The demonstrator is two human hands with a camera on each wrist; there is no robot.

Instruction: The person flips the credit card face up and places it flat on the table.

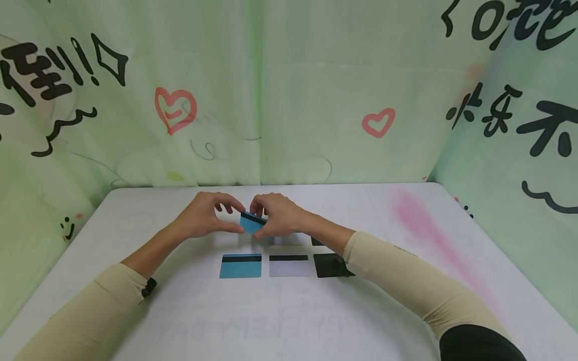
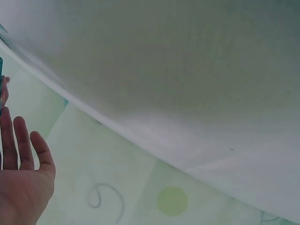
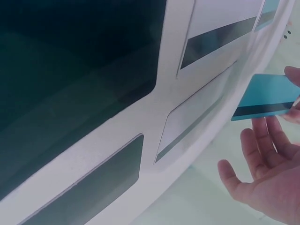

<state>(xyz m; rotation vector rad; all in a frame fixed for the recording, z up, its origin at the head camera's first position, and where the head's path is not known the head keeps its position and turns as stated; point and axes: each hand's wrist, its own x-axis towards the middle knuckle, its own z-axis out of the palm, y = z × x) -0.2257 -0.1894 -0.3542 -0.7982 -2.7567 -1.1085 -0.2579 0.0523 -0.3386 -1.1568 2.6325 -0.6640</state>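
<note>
A blue card (image 1: 250,222) with a dark stripe is held up off the white table, its ends between my two hands. My left hand (image 1: 205,215) pinches its left end with thumb and forefinger. At the other end my right hand (image 1: 282,215) has thumb and fingers on the card and covers part of it. In the right wrist view the blue card (image 3: 262,91) slants beside my right hand (image 3: 267,183). Below lie a striped blue card (image 1: 241,269), a pale lilac card (image 1: 290,268) and a black card (image 1: 327,265) in a row.
Behind that row, a second lilac card (image 1: 291,239) and a second black card (image 1: 317,242) lie partly hidden by my right arm. The white tabletop (image 1: 149,321) has a pink smear at right. A pale green curtain (image 1: 307,100) with writing and hearts hangs behind it.
</note>
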